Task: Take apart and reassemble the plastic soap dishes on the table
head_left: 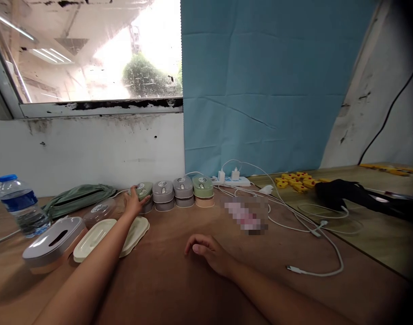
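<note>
My left hand (pixel 134 203) reaches to the back of the table and grips a small lunch box with a green lid (pixel 144 188), its fingers spread over the lid and side. This box is the leftmost in a row along the wall, beside a grey box (pixel 163 194), a second grey box (pixel 183 190) and a box with a green lid and peach base (pixel 204 191). Under my left forearm lie two cream trays or lids (pixel 94 237), partly hidden by the arm. My right hand (pixel 208 253) hovers over or rests on the brown tabletop, fingers loosely curved, holding nothing.
At left are a grey-and-peach box (pixel 55 243) with a slotted top, a clear lid (pixel 99 212), a water bottle (pixel 21 205) and a green pouch (pixel 81 198). White cables (pixel 314 232) run from a power strip (pixel 231 181). Yellow pieces (pixel 297 181) and a black item (pixel 348 194) lie right.
</note>
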Demonstrator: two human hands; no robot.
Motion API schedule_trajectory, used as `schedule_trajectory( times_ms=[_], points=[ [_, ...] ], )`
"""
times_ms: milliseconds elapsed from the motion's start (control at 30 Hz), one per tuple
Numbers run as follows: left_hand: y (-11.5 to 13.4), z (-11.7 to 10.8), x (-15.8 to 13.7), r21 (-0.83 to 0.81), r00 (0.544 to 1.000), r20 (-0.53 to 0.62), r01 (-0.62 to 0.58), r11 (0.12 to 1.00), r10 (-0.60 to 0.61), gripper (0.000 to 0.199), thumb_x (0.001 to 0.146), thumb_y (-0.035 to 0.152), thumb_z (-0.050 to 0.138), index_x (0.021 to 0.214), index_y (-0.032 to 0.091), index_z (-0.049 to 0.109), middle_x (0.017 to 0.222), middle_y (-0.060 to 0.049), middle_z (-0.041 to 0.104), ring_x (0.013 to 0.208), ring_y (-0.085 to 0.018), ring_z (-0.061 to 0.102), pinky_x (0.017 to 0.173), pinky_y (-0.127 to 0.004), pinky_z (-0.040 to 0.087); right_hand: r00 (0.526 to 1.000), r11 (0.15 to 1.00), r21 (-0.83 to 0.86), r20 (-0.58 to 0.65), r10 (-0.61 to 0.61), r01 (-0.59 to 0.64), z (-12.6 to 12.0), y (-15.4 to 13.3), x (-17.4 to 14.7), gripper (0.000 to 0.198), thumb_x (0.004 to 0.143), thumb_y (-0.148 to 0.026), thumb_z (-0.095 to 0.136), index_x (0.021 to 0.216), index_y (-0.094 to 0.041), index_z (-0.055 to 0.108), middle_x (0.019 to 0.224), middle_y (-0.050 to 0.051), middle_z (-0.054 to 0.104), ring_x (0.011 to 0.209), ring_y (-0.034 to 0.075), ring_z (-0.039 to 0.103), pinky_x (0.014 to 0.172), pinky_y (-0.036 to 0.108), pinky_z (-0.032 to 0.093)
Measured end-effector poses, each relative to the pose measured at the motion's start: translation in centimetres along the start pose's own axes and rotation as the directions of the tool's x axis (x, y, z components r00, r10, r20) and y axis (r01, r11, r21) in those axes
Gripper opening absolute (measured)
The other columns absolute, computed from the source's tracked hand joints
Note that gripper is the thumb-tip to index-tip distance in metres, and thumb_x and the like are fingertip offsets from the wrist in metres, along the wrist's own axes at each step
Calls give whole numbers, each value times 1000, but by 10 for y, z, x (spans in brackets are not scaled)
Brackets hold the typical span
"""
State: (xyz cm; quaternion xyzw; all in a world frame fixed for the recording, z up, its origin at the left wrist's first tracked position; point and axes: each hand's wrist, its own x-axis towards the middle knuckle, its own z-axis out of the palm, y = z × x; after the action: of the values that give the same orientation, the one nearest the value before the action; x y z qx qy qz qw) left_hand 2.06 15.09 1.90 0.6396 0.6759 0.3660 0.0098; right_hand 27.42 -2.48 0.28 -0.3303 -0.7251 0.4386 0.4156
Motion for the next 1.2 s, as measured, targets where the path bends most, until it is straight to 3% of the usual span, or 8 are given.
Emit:
schedule_trajectory(
  times_ms=[167, 567, 900, 1200],
  points=[
    [-2, -2, -2, 3, 998, 50, -33, 999, 33, 80, 58, 43, 67, 124, 19, 28, 109, -12, 36, 109, -32, 40, 88, -41, 35, 1000, 1000, 0, -14, 23, -23, 0, 1, 2, 23, 78, -29, 43, 74, -16, 62, 73, 2, 62, 72, 15, 53, 69, 27, 38],
    [-4, 1, -4, -50, 997, 51, -58, 997, 60, 77, 60, 41, 66, 123, 20, 28, 115, -13, 31, 115, -33, 34, 90, -43, 33, 999, 999, 23, 8, 45, -45, 2, -1, 3, 23, 77, -30, 45, 71, -16, 62, 70, 2, 62, 71, 15, 55, 69, 27, 39],
    [-9, 0, -5, -109, 990, 109, -78, 991, 90, 97, 46, 31, 74, 126, 20, 21, 123, -14, 23, 109, -31, 43, 89, -40, 39, 998, 998, 7, -5, 57, -57, 1, 0, 3, 22, 77, -29, 45, 70, -16, 62, 70, 1, 63, 70, 15, 55, 69, 27, 40],
    [-8, -3, -7, -135, 985, 120, -108, 985, 124, 89, 55, 29, 68, 127, 17, 18, 123, -13, 20, 117, -34, 32, 92, -39, 34, 998, 998, -12, 1, 56, -56, 2, 0, 4, 23, 78, -30, 45, 69, -16, 61, 68, 1, 62, 68, 15, 54, 67, 26, 39]
  ],
)
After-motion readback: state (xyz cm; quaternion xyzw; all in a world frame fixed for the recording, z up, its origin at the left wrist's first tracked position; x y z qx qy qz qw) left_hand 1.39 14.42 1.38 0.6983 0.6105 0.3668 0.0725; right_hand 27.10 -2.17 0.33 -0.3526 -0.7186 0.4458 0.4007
